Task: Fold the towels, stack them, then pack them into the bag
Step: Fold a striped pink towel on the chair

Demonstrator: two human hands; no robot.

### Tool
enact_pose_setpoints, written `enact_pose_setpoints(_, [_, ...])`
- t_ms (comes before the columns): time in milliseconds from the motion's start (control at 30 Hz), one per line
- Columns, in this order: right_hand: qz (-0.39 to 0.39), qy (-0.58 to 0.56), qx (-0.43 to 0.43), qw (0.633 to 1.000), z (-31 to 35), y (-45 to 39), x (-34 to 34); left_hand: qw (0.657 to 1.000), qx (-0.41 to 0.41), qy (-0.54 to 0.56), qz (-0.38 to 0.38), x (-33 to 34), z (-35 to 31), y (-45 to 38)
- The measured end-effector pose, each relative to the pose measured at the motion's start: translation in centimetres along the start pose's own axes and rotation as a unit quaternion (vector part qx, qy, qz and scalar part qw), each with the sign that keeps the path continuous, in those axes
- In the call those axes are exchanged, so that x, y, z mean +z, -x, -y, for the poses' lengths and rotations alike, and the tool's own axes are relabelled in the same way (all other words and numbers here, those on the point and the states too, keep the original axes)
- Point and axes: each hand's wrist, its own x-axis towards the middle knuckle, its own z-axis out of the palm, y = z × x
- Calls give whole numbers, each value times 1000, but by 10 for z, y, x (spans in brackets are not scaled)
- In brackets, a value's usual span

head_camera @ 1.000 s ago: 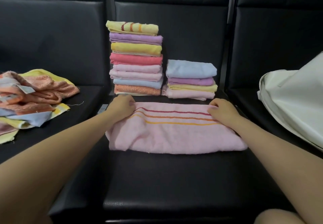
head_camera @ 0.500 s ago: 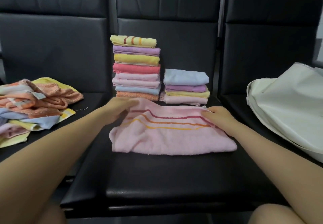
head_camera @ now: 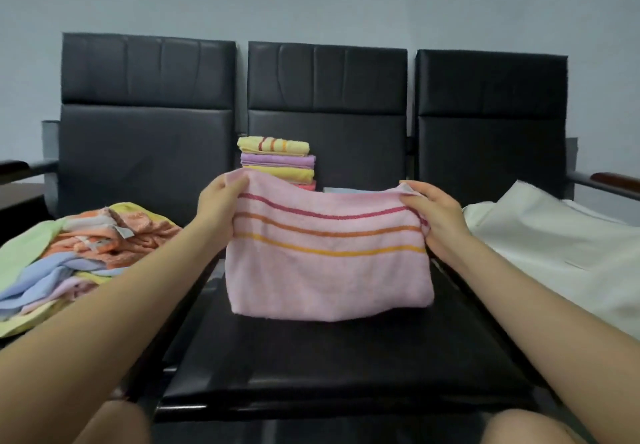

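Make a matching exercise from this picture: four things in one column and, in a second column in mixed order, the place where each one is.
Things
1. pink towel with three coloured stripes
2. loose heap of unfolded towels
3. white cloth bag
4. tall stack of folded towels

Places
A. on the right seat
B. held up at its top corners by the left hand and the right hand
C. at the back of the middle seat, partly hidden by the held towel
D. on the left seat

Pairs: 1-B, 2-D, 3-A, 4-C
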Motion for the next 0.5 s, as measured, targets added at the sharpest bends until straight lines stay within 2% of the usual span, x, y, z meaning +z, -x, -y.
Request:
enact_pose_setpoints(67, [17,18,-25,999,34,-2,4,999,39,-14,-17,-2,-32,5])
enact_pose_setpoints(167, [49,10,-49,998,85,-5,9,996,69,45,-33,-6,-81,10])
enact_pose_setpoints(300, [52,-59,-41,996,139,-8,11,993,27,111,7,-12,-136,15])
enact_pose_setpoints(400, [73,-83,2,994,167,-8,10,995,15,87,52,-14,-163,22])
enact_pose_setpoints(500, [89,-40,39,995,174,-12,6,997,4,27,69,-19,-169,22])
